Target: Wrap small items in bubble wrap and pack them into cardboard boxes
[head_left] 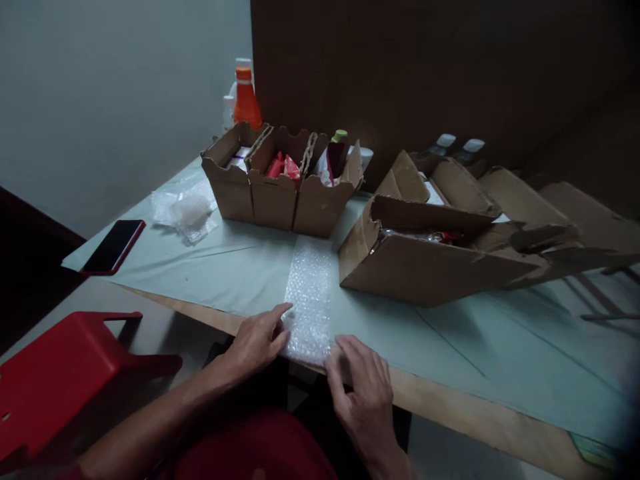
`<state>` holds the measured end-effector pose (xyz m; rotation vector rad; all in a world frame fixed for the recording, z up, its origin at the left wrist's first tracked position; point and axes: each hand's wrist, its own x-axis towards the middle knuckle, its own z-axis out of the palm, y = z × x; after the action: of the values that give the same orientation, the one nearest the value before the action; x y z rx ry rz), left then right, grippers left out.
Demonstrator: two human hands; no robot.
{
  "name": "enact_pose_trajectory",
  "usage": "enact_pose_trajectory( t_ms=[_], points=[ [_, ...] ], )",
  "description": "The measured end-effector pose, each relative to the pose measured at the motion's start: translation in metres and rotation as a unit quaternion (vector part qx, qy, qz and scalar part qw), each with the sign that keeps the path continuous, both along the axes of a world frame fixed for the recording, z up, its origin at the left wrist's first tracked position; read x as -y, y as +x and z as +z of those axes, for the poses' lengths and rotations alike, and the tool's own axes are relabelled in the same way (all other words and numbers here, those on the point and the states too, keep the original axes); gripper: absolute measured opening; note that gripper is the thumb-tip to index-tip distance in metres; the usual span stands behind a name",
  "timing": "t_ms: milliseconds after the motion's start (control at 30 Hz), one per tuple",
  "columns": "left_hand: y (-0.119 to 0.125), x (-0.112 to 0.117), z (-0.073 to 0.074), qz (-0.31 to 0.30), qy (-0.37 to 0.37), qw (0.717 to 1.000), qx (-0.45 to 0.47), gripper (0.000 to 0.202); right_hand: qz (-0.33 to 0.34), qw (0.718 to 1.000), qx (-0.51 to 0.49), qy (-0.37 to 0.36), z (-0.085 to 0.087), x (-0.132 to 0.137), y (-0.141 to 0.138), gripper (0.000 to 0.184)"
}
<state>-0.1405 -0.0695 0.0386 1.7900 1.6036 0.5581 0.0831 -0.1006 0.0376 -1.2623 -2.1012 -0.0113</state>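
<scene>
A strip of clear bubble wrap [310, 293] lies flat on the pale cloth-covered table [240, 273], running from the near edge toward the boxes. My left hand [257, 340] rests at the strip's near left corner, fingers stretched and touching it. My right hand [363, 383] lies flat at the table's edge by the strip's near right corner, fingers spread. Neither hand holds anything.
Three small open cardboard boxes [280, 177] with packets stand behind the strip; a large open carton [425, 260] lies to the right. An orange bottle [247, 100], a crumpled plastic bag [186, 210], a dark phone [114, 245] and a red stool [65, 373] are at left.
</scene>
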Motion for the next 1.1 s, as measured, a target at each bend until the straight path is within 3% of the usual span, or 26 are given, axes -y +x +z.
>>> enact_pose_trajectory(
  t_ms=[167,300,400,533,700,900,1000,1100],
  points=[
    [0.0,0.004,-0.001,-0.014,0.021,0.999,-0.027,0.055,0.095,0.994,0.058,-0.01,0.0,0.005,-0.005,0.033],
    [-0.004,0.021,0.003,-0.01,0.136,0.99,-0.038,0.043,0.14,0.99,0.012,-0.027,-0.004,-0.007,-0.008,0.029],
    [-0.006,0.036,0.01,-0.046,0.216,0.974,-0.049,0.04,0.165,0.984,-0.038,-0.051,-0.004,-0.014,-0.007,0.026],
    [-0.004,0.035,0.009,-0.085,0.208,0.974,-0.037,0.037,0.137,0.983,-0.073,-0.1,0.0,-0.022,-0.01,0.018],
    [-0.001,0.013,0.0,-0.044,0.177,0.983,-0.035,0.041,0.045,0.996,-0.069,0.021,0.006,-0.017,-0.009,0.02],
    [0.0,0.005,-0.008,-0.025,0.219,0.973,-0.074,0.033,0.084,0.996,0.031,0.012,-0.007,-0.015,-0.012,0.026],
    [-0.002,0.012,-0.005,-0.042,0.265,0.962,-0.051,0.032,0.091,0.996,0.006,0.005,-0.009,-0.025,-0.015,0.025],
    [-0.006,0.02,-0.001,-0.082,0.255,0.963,-0.023,0.033,0.109,0.992,-0.042,-0.057,-0.005,-0.03,-0.015,0.021]
  ],
)
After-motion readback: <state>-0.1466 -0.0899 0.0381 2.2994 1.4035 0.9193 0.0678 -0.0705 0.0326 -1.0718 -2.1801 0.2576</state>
